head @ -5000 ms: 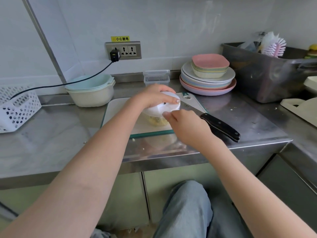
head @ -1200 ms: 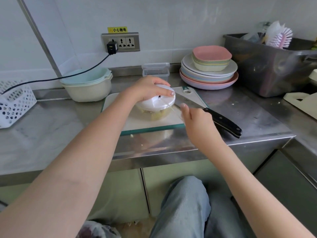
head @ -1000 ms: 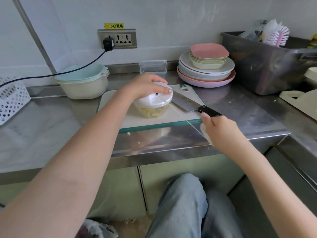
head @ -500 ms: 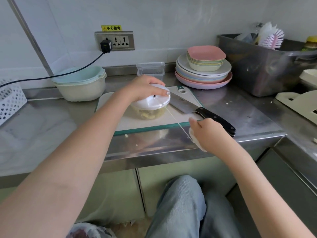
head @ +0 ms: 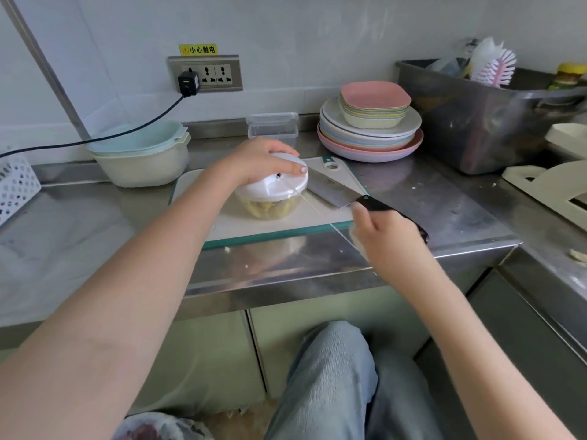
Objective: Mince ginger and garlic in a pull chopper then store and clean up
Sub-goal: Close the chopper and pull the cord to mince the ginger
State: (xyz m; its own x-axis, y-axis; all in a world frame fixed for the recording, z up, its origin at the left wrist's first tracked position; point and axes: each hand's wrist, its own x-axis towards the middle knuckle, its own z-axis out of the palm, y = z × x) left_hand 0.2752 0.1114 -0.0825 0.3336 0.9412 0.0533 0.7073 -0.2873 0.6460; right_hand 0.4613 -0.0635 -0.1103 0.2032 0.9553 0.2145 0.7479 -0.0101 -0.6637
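Note:
The pull chopper (head: 275, 195) stands on the white cutting board (head: 295, 222), its clear bowl holding yellowish chopped ginger and garlic. My left hand (head: 257, 160) presses down on its white lid. My right hand (head: 382, 235) grips the white pull handle near the counter's front edge. A thin cord (head: 320, 214) runs taut from the lid to that hand. A cleaver with a black handle (head: 333, 193) lies on the board just right of the chopper, its handle partly hidden behind my right hand.
A small clear storage box (head: 273, 127) sits behind the board. Stacked bowls (head: 143, 150) stand at the back left, stacked plates (head: 371, 128) at the back right. A metal tub (head: 476, 122) with a brush stands at the right. A white basket (head: 16, 185) is at the far left.
My right hand pulled the cord out from the lid towards the counter's front edge, let it back a little, and still holds it extended. The left hand stayed on the lid.

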